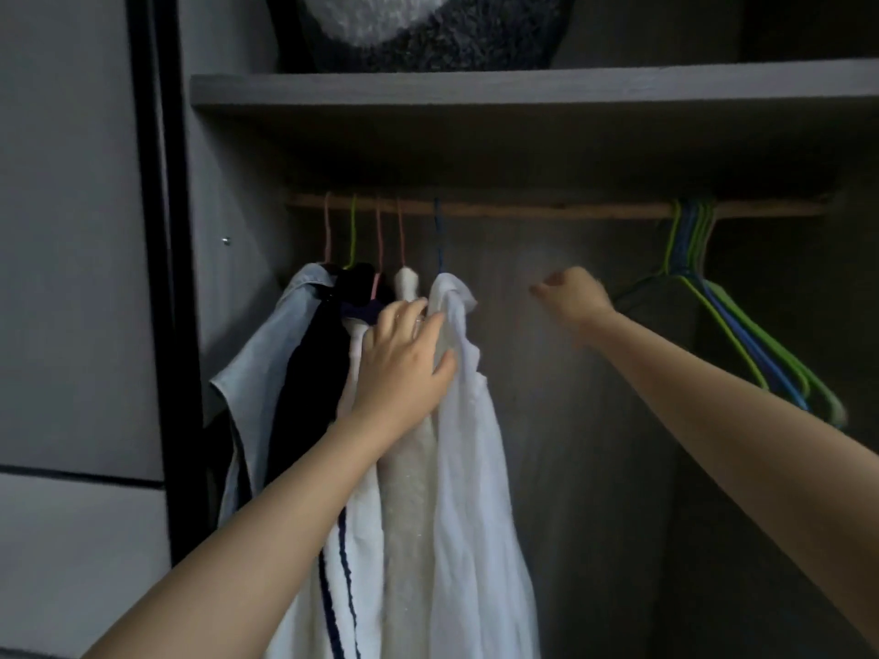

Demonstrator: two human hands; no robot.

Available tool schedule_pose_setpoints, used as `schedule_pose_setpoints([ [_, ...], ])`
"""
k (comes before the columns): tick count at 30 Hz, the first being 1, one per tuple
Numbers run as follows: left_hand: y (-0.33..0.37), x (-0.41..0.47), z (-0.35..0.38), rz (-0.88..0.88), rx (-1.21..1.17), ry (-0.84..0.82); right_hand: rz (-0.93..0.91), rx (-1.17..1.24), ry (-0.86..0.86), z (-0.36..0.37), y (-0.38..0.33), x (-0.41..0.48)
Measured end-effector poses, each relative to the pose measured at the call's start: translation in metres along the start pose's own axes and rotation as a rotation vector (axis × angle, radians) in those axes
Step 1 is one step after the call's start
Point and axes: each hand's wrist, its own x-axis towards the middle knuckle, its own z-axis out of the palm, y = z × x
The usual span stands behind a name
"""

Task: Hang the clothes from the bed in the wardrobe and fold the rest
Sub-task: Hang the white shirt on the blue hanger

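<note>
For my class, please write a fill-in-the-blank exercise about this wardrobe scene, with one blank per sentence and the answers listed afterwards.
1. The left hand rests on a ____ shirt.
2. That shirt hangs from a ____ hanger.
3. The empty hangers are bunched at the ____ end of the rail.
4. A fluffy grey item sits on the ____ above the rail.

Missing words: white; blue; right; shelf

Clothes (pixel 380 397) left, hangers (pixel 742 335) right
</note>
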Motion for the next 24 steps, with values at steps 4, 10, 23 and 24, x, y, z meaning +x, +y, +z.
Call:
schedule_pose_setpoints([
  [4,0.05,0.001,0.014,0.148,-0.106,0.106,0.032,-0.617,0.244,-0.053,0.071,-0.013],
  [10,0.104,0.005,0.039,0.298,-0.114,0.15,0.105,-0.9,0.157,-0.09,0.134,-0.039],
  [23,0.119,0.006,0.077,0.196,-0.222,0.051,-0.005,-0.965,0.21,-0.109,0.133,-0.048],
  [24,0.119,0.006,0.078,0.189,-0.234,0.049,0.004,-0.947,0.214,-0.108,0.13,-0.048],
])
